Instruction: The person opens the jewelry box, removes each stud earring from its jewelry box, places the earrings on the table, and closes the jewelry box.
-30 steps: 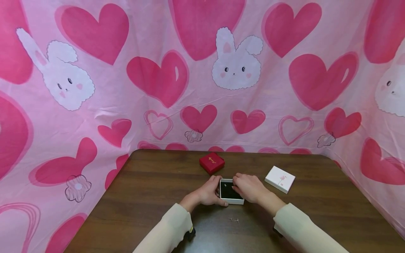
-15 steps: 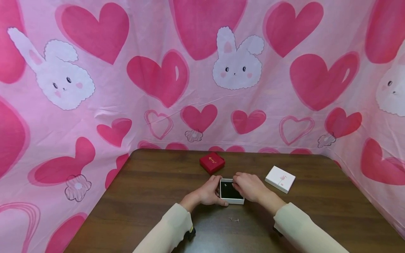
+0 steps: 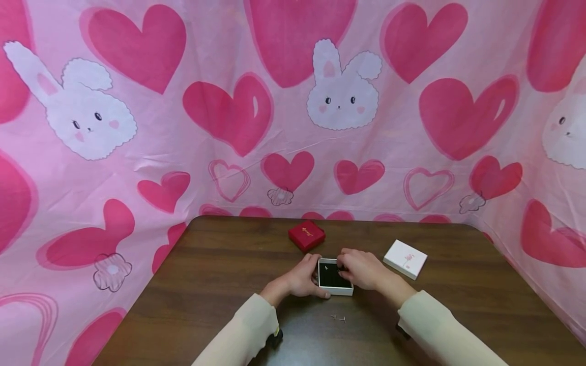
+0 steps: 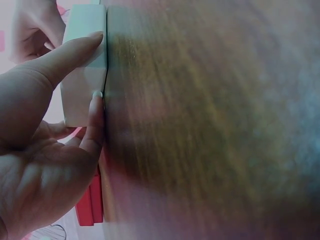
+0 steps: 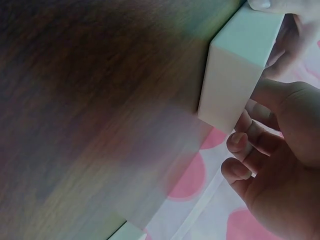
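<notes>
A shallow white box (image 3: 335,292) without a lid sits on the table, lined with a black insert (image 3: 328,278). My left hand (image 3: 302,277) grips its left side; in the left wrist view the thumb lies along one wall of the box (image 4: 80,95). A tiny shiny piece (image 3: 326,268) shows on the insert's upper left. My right hand (image 3: 360,269) reaches over the right rim, fingers curled and tips at the insert. Whether those fingertips pinch anything is hidden, also in the right wrist view, where the box wall (image 5: 232,82) blocks them. Small silvery earring-like pieces (image 3: 342,319) lie in front.
Behind the box is a red box (image 3: 306,235) with gold lettering. A white lid or flat box (image 3: 405,259) with a pink flower print lies to the right. Pink heart-print cloth (image 3: 293,122) hangs behind the wooden table (image 3: 197,305).
The right hand's fingers have shifted slightly at the right side of the insert, showing more of the black surface. My left hand and the box have stayed put.
</notes>
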Demonstrator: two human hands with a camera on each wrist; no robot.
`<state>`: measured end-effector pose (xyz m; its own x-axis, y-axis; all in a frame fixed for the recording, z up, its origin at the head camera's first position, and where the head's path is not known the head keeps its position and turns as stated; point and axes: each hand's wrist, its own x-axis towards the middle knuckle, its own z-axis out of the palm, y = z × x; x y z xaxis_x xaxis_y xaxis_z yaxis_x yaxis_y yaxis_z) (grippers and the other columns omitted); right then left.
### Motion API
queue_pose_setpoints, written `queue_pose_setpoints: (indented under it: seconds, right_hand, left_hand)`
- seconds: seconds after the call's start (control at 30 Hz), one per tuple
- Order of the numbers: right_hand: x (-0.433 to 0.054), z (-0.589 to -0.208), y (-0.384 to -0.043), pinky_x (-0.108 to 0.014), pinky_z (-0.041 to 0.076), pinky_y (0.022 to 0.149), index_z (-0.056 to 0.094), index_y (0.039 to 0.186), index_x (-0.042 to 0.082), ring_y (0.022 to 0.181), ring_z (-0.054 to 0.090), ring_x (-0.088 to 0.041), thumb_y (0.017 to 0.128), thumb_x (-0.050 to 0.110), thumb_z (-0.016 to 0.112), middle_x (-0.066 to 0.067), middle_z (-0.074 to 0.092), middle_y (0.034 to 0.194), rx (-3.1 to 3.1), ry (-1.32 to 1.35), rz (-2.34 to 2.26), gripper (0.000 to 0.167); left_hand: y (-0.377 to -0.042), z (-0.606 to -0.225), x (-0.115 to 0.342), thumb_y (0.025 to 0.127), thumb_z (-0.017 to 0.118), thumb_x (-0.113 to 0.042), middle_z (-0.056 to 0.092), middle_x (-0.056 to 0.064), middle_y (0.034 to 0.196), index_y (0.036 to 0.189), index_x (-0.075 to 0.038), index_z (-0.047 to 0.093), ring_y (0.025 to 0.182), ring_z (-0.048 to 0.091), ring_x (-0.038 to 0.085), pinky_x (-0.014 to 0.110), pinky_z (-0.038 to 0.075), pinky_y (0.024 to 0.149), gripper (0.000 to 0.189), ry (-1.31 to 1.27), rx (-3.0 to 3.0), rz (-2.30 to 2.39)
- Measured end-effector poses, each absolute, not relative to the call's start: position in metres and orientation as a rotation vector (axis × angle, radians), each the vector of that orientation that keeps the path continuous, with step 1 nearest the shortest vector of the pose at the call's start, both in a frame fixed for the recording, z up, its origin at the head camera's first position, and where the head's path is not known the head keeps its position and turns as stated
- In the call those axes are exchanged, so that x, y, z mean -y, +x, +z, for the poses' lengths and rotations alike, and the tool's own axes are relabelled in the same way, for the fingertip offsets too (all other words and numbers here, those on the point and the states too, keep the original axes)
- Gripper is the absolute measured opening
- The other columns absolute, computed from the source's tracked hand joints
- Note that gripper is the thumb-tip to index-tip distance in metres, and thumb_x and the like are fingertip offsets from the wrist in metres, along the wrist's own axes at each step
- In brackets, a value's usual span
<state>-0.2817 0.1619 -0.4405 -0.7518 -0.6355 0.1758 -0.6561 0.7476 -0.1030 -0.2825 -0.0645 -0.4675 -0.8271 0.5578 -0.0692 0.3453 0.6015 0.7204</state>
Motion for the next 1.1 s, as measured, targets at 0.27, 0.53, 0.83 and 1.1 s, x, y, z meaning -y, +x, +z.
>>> queue_pose_setpoints:
  seconds: [0.27,0.53,0.83,1.1]
  right_hand:
    - [-0.1598,-0.4423,-0.2814,-0.035,0.049,0.060,0.065,0.086,0.016,0.070,0.055,-0.016,0.087,0.013,0.080,0.003,0.054,0.083,2.832,1.053,0.225,0.015]
    - [-0.1605,-0.4439,-0.2820,-0.034,0.051,0.063,0.064,0.089,0.016,0.072,0.055,-0.014,0.089,0.014,0.079,0.003,0.056,0.085,2.872,1.031,0.237,0.014]
    - [-0.1622,-0.4440,-0.2815,-0.035,0.052,0.063,0.063,0.092,0.014,0.073,0.055,-0.014,0.092,0.013,0.075,0.004,0.056,0.084,2.864,1.040,0.266,0.012]
    - [-0.1630,-0.4438,-0.2815,-0.035,0.052,0.063,0.063,0.092,0.014,0.072,0.055,-0.014,0.092,0.012,0.074,0.004,0.056,0.084,2.848,1.052,0.267,0.012]
  left_hand:
    - [-0.2832,-0.4680,0.0646,0.077,0.091,-0.026,0.044,0.005,0.125,0.143,-0.007,0.041,0.104,0.050,0.015,0.025,0.049,0.090,0.085,0.753,-2.540,1.054]
    - [-0.2842,-0.4701,0.0641,0.077,0.091,-0.025,0.044,0.004,0.125,0.144,-0.007,0.041,0.103,0.049,0.014,0.024,0.049,0.089,0.086,0.745,-2.544,1.055]
    - [-0.2849,-0.4718,0.0619,0.075,0.093,-0.025,0.044,0.006,0.126,0.145,-0.003,0.040,0.102,0.048,0.012,0.024,0.047,0.089,0.090,0.769,-2.572,1.052]
    - [-0.2843,-0.4710,0.0627,0.076,0.092,-0.027,0.044,0.005,0.123,0.143,-0.004,0.041,0.103,0.049,0.013,0.025,0.047,0.089,0.087,0.761,-2.566,1.049]
